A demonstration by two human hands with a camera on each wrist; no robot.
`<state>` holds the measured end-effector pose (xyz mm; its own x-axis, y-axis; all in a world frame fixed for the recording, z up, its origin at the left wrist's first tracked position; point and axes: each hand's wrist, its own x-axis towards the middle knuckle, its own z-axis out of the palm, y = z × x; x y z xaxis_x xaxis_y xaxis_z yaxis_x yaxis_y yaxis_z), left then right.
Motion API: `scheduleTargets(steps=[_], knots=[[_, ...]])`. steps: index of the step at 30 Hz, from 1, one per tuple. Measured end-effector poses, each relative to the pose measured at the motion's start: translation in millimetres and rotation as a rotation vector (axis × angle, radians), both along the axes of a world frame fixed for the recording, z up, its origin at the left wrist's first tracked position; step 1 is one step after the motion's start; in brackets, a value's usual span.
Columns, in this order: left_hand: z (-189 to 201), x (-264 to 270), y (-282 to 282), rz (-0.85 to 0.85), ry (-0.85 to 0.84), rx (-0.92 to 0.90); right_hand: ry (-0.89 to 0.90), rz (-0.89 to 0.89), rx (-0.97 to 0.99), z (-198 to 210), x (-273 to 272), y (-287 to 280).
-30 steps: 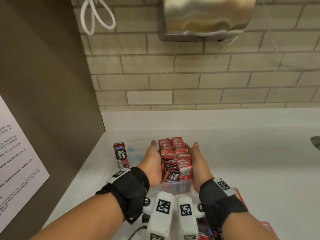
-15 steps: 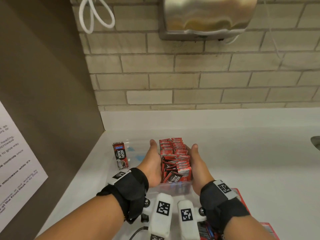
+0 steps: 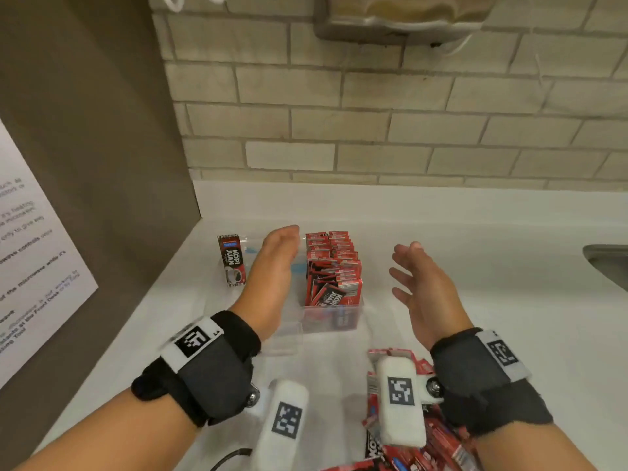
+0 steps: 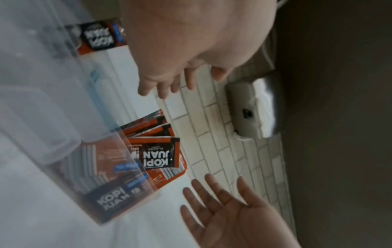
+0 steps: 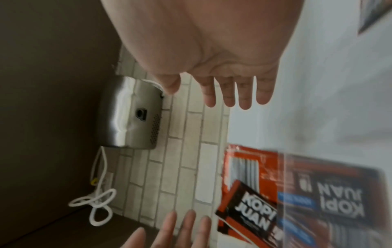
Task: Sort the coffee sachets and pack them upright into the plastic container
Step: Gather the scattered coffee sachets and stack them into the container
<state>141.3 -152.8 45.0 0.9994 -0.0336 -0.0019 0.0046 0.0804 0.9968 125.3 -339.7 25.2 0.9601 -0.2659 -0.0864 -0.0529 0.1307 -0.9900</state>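
Note:
A clear plastic container (image 3: 334, 321) on the white counter holds a packed row of upright red Kopi Juan sachets (image 3: 334, 266), with a few tilted at the near end. My left hand (image 3: 280, 248) hovers just left of the row, fingers straight and together, holding nothing. My right hand (image 3: 413, 270) is well to the right of the container, fingers spread and empty. One more sachet (image 3: 232, 260) stands upright at the far left. In the left wrist view the tilted sachets (image 4: 161, 154) lie between my two open hands.
Loose red sachets and a torn red pack (image 3: 407, 450) lie near the front edge under my right wrist. A sink rim (image 3: 608, 263) is at the right edge. A brown panel with a paper notice (image 3: 37, 266) bounds the left, and a hand dryer (image 3: 401, 15) hangs above.
Both hands pressed the sides of the sachet row before and have now let go. The right hand has swung out to the right and spread; the left has shifted slightly left.

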Motion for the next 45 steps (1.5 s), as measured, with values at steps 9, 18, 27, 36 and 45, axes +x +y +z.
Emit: scheduleTargets(steps=[9,18,27,36,45], knots=[[-24.1,-87.6,1.0,-0.97,-0.563,0.936,0.142,0.055,-0.455,-19.2,-113.1,-78.2],[-67.1,-122.2,-3.6,-1.504,-0.387,1.398,0.511,0.532,-1.121,-68.8,-151.5,-48.7],[-65.7,-117.3,44.7,-1.397,-0.226,1.48,0.503,0.458,-1.153,-68.8,-122.4,26.7],[-54.7,-109.1,103.5,-1.041,-0.173,1.375,0.241,0.313,-0.377,-42.6,-109.1,39.5],[-54.6,-129.7,144.7,-0.728,-0.177,1.188,0.016,0.919,-1.24,-37.3,-129.1,12.0]])
